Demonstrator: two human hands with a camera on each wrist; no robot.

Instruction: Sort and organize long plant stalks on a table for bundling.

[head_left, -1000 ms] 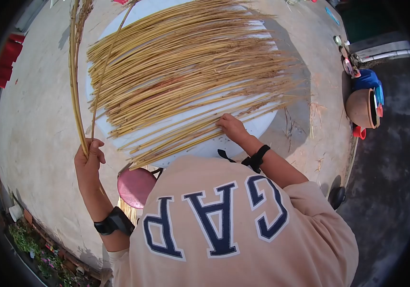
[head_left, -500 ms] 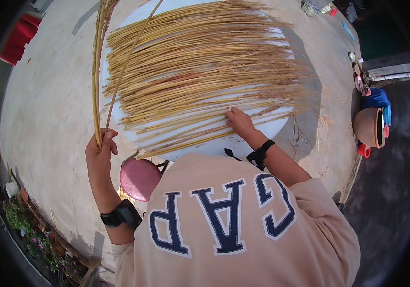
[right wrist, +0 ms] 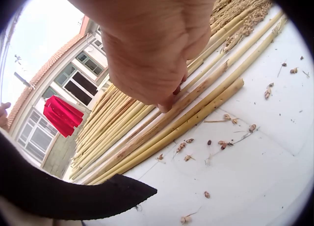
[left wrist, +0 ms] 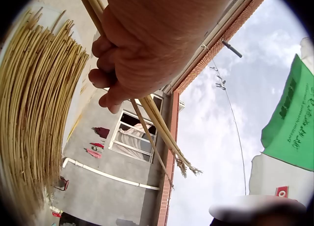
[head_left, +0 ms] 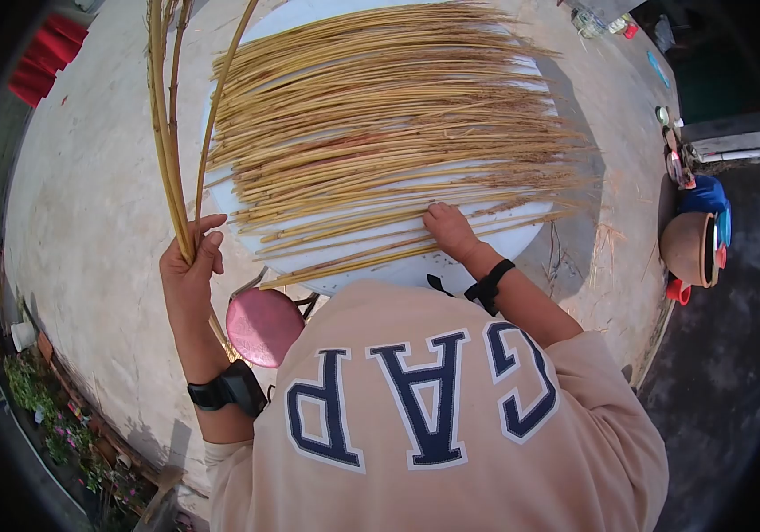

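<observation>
Many dry yellow stalks (head_left: 336,133) lie side by side across a round white table (head_left: 522,232), their feathery ends to the right. The left hand (head_left: 189,279) grips a few long stalks (head_left: 164,133) upright beside the table's left edge; in the left wrist view that hand (left wrist: 142,49) has its fingers curled round them. The right hand (head_left: 453,232) is down on the loose stalks nearest the body. In the right wrist view the right hand (right wrist: 152,64) touches the stalks (right wrist: 171,120) with its fingertips bent downward; whether they pinch one is hidden.
A pink round stool (head_left: 264,327) stands by the table's near left edge. Brown bits (right wrist: 223,144) are scattered over the tabletop. A clay pot (head_left: 689,249), a blue item and a red container are on the ground at right; potted plants (head_left: 34,390) are at lower left.
The left hand has risen slightly, and its upright stalks have spread apart. The right hand has moved from the near stalks slightly farther in among the loose ones. The head view has shifted.
</observation>
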